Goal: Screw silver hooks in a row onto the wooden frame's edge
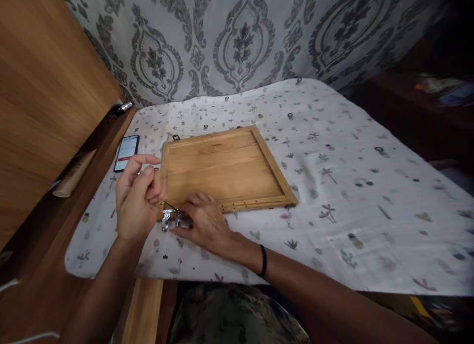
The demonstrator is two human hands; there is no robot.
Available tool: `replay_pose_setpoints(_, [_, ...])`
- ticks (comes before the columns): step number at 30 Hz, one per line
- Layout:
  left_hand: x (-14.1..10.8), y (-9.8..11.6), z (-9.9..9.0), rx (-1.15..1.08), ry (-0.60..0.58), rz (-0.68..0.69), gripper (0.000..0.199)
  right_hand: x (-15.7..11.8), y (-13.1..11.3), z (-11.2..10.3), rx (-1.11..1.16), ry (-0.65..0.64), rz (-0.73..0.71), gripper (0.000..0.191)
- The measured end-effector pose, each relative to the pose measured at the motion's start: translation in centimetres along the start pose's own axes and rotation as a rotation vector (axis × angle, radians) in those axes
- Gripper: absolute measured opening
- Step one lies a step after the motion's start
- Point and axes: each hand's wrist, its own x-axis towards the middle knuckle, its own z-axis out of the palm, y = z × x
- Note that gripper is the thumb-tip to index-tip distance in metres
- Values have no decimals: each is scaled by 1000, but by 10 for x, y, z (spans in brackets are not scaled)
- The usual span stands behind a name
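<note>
A framed wooden panel (225, 166) lies flat on the patterned white cloth. At its near left corner is a small metal hinge (166, 219). My left hand (138, 198) is raised over that corner, fingers curled round a thin dark tool (171, 206) whose tip slants down toward the hinge; the tool's other end is hidden in the fingers. My right hand (205, 223) rests at the panel's near edge, thumb and fingers around the right part of the hinge. Small dark holes dot the near edge of the frame.
A phone (126, 153) with a lit screen lies left of the panel. Beyond the cloth (333, 196) hangs a grey patterned curtain (240, 43). A large wooden board (48, 87) leans in from the left, with a rolled brown item (74, 175) beneath it.
</note>
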Motion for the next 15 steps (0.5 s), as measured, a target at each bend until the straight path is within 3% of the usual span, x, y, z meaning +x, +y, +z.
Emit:
replay_pose_setpoints(3, [0,1,-1,25,-78,-29,10,0,0,1,-13,8,-10,47])
replay_pose_setpoints(8, [-6,2,2,183,38,52,15,0,2,3,-26,17,-20,51])
replay_pose_setpoints(11, [-6,0,4,115,52,60,15,0,3,3,-32,23,-24,52])
replay_pose_setpoints(15, [1,0,3,11,24,-26,7,0,2,2,-18,23,-25,47])
